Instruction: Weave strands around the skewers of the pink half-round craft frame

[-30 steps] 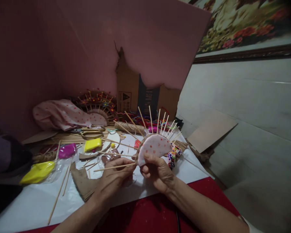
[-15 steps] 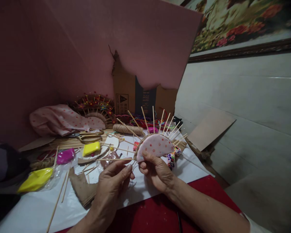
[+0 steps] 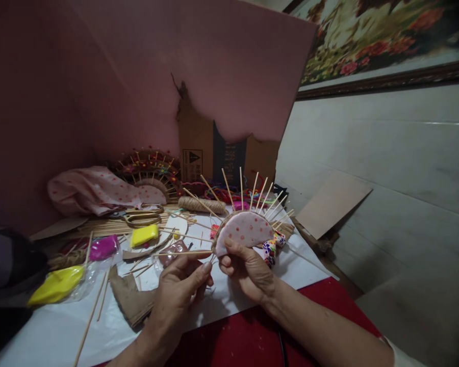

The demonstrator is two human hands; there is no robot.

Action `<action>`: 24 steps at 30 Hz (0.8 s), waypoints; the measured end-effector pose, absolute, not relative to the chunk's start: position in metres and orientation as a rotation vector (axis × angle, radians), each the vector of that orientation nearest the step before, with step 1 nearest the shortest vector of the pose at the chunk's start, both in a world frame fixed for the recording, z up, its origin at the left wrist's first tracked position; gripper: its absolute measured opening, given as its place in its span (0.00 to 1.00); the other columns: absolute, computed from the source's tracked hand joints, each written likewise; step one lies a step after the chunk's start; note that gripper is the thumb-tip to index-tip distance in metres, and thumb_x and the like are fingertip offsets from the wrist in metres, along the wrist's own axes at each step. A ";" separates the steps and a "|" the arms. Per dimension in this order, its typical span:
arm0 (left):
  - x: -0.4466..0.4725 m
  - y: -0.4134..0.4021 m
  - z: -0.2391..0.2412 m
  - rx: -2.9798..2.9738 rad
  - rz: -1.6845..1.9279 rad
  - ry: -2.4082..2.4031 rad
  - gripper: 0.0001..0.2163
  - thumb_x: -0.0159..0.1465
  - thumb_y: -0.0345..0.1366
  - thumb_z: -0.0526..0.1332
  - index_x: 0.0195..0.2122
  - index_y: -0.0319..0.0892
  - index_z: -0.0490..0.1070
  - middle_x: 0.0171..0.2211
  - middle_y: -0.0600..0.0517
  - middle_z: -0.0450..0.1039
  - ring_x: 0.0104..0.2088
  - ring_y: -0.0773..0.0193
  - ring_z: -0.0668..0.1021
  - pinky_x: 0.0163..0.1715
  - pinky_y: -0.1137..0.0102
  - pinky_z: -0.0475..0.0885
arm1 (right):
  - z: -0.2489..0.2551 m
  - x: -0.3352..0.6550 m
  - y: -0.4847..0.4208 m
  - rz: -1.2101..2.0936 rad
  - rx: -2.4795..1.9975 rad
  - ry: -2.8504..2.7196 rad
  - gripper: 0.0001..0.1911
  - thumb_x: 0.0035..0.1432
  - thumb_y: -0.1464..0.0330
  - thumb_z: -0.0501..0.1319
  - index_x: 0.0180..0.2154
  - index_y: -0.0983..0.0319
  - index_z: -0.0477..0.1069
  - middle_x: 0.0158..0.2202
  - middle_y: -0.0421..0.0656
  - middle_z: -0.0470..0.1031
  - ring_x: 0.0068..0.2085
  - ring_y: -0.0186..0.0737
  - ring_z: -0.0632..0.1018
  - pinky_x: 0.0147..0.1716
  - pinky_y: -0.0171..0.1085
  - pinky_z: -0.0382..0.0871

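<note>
My right hand (image 3: 248, 267) grips a half-round piece covered in pink dotted cloth (image 3: 245, 232), thumb on its front near the lower left corner. Thin wooden sticks (image 3: 241, 188) fan out from its curved edge, where brown twine shows. Close by on the left, my left hand (image 3: 185, 283) is closed in a pinch on a thin strand of twine (image 3: 213, 258) at the piece's corner. The lowest stick (image 3: 183, 253) points left, just above my left fingers. What the fingertips cover is partly hidden.
Behind lie a twine roll (image 3: 202, 205), scissors (image 3: 141, 218) and pink dotted cloth (image 3: 92, 191). Yellow packets (image 3: 144, 235), a magenta packet (image 3: 104, 247), a cardboard scrap (image 3: 128, 298) and loose sticks (image 3: 90, 318) are on the left. Torn cardboard (image 3: 199, 132) stands at the back.
Almost nothing differs. My left hand has shifted very slightly at the corner of the piece; my right hand keeps its grip.
</note>
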State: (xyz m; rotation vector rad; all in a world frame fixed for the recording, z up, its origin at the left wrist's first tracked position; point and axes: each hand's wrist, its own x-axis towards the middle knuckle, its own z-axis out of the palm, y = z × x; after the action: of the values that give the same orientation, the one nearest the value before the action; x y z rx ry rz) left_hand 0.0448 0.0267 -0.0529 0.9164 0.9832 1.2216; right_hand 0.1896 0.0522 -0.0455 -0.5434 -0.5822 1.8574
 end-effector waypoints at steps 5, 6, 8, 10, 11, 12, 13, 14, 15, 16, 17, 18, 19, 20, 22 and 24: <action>0.041 0.030 -0.038 1.062 1.136 1.061 0.13 0.47 0.42 0.68 0.26 0.36 0.76 0.13 0.58 0.62 0.14 0.76 0.58 0.14 0.78 0.48 | -0.044 0.191 0.052 1.864 -0.570 -0.599 0.10 0.42 0.71 0.69 0.26 0.69 0.70 0.21 0.39 0.71 0.18 0.24 0.67 0.15 0.25 0.57; 0.040 0.030 -0.035 1.077 1.133 1.074 0.12 0.48 0.42 0.68 0.25 0.36 0.76 0.13 0.58 0.61 0.14 0.76 0.57 0.14 0.77 0.47 | -0.043 0.191 0.051 1.873 -0.570 -0.610 0.10 0.42 0.71 0.69 0.26 0.69 0.70 0.21 0.39 0.71 0.18 0.24 0.66 0.15 0.25 0.56; 0.039 0.031 -0.031 1.086 1.157 1.100 0.12 0.47 0.41 0.67 0.24 0.36 0.76 0.13 0.57 0.62 0.15 0.75 0.57 0.14 0.76 0.47 | -0.041 0.192 0.050 1.903 -0.565 -0.619 0.10 0.42 0.70 0.69 0.26 0.68 0.70 0.20 0.39 0.71 0.17 0.24 0.66 0.15 0.25 0.56; 0.038 0.034 -0.031 1.121 1.200 1.116 0.10 0.47 0.40 0.68 0.24 0.37 0.77 0.14 0.56 0.64 0.15 0.74 0.59 0.15 0.76 0.50 | -0.039 0.192 0.049 1.927 -0.567 -0.608 0.10 0.40 0.71 0.69 0.25 0.68 0.70 0.20 0.39 0.71 0.16 0.24 0.65 0.15 0.25 0.56; 0.037 0.036 -0.032 1.157 1.220 1.123 0.10 0.47 0.40 0.68 0.24 0.38 0.77 0.15 0.55 0.66 0.16 0.73 0.61 0.15 0.76 0.52 | -0.039 0.192 0.048 1.931 -0.574 -0.606 0.10 0.39 0.71 0.68 0.25 0.68 0.70 0.20 0.39 0.72 0.16 0.24 0.65 0.15 0.25 0.56; 0.036 0.038 -0.033 1.192 1.232 1.131 0.09 0.47 0.39 0.68 0.24 0.39 0.78 0.17 0.53 0.68 0.17 0.72 0.63 0.16 0.75 0.55 | -0.039 0.192 0.048 1.930 -0.581 -0.608 0.10 0.39 0.72 0.68 0.25 0.68 0.70 0.20 0.39 0.72 0.16 0.24 0.65 0.15 0.26 0.56; 0.035 0.040 -0.035 1.216 1.244 1.138 0.08 0.46 0.39 0.68 0.23 0.39 0.78 0.18 0.52 0.70 0.19 0.70 0.66 0.18 0.75 0.59 | -0.039 0.192 0.047 1.927 -0.590 -0.613 0.10 0.38 0.72 0.68 0.26 0.68 0.70 0.20 0.39 0.72 0.16 0.24 0.65 0.15 0.26 0.56; 0.034 0.042 -0.036 1.231 1.256 1.143 0.08 0.46 0.39 0.68 0.23 0.40 0.78 0.20 0.51 0.72 0.20 0.68 0.68 0.20 0.74 0.62 | -0.039 0.192 0.047 1.928 -0.603 -0.621 0.10 0.37 0.72 0.68 0.25 0.68 0.71 0.20 0.39 0.71 0.16 0.25 0.65 0.15 0.26 0.56; 0.033 0.043 -0.037 1.242 1.268 1.144 0.07 0.46 0.38 0.68 0.24 0.40 0.78 0.22 0.49 0.74 0.23 0.66 0.71 0.22 0.73 0.64 | -0.039 0.191 0.046 1.934 -0.617 -0.630 0.10 0.37 0.72 0.68 0.25 0.68 0.71 0.19 0.39 0.71 0.16 0.25 0.65 0.14 0.26 0.56; 0.031 0.044 -0.038 1.252 1.276 1.140 0.07 0.46 0.38 0.68 0.24 0.41 0.78 0.23 0.49 0.75 0.24 0.65 0.72 0.24 0.72 0.65 | -0.040 0.191 0.046 1.947 -0.630 -0.641 0.09 0.37 0.72 0.68 0.24 0.68 0.71 0.18 0.39 0.71 0.16 0.25 0.65 0.14 0.26 0.56; 0.030 0.044 -0.037 1.271 1.271 1.132 0.07 0.47 0.39 0.68 0.25 0.41 0.79 0.24 0.49 0.76 0.25 0.64 0.73 0.25 0.72 0.66 | -0.041 0.191 0.046 1.964 -0.644 -0.651 0.09 0.36 0.71 0.68 0.23 0.68 0.71 0.17 0.39 0.70 0.15 0.25 0.65 0.13 0.25 0.55; 0.030 0.044 -0.037 1.293 1.264 1.131 0.07 0.48 0.39 0.67 0.25 0.41 0.79 0.24 0.49 0.76 0.26 0.65 0.73 0.25 0.73 0.66 | -0.041 0.192 0.045 1.985 -0.658 -0.662 0.09 0.36 0.71 0.68 0.23 0.69 0.71 0.16 0.39 0.70 0.15 0.25 0.65 0.13 0.25 0.55; 0.029 0.044 -0.036 1.312 1.254 1.144 0.07 0.49 0.39 0.67 0.24 0.41 0.78 0.24 0.49 0.75 0.25 0.65 0.73 0.25 0.73 0.65 | -0.042 0.192 0.045 2.007 -0.672 -0.675 0.09 0.36 0.71 0.67 0.22 0.69 0.71 0.15 0.39 0.69 0.14 0.25 0.64 0.12 0.25 0.55; 0.028 0.043 -0.034 1.322 1.242 1.164 0.07 0.48 0.39 0.67 0.23 0.40 0.78 0.23 0.49 0.74 0.24 0.66 0.72 0.23 0.74 0.65 | -0.042 0.193 0.045 2.029 -0.679 -0.691 0.09 0.36 0.71 0.67 0.22 0.69 0.71 0.14 0.39 0.69 0.14 0.25 0.64 0.12 0.25 0.55; 0.028 0.042 -0.032 1.304 1.228 1.199 0.09 0.46 0.40 0.68 0.20 0.38 0.76 0.18 0.52 0.71 0.20 0.68 0.69 0.19 0.75 0.62 | -0.042 0.194 0.044 2.073 -0.678 -0.728 0.09 0.36 0.70 0.66 0.22 0.70 0.72 0.14 0.39 0.69 0.13 0.24 0.63 0.12 0.25 0.54; 0.026 0.042 -0.029 1.226 1.206 1.176 0.11 0.45 0.41 0.68 0.19 0.38 0.74 0.16 0.54 0.68 0.18 0.71 0.67 0.17 0.76 0.60 | -0.042 0.195 0.044 2.100 -0.661 -0.768 0.10 0.38 0.69 0.66 0.23 0.70 0.71 0.14 0.38 0.68 0.14 0.24 0.63 0.11 0.25 0.53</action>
State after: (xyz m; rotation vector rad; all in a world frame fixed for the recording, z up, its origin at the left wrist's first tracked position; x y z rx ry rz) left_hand 0.0262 0.0421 -0.0286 1.2256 1.1761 1.2056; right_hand 0.1947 0.0438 -0.0422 -0.6607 -0.7680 2.1003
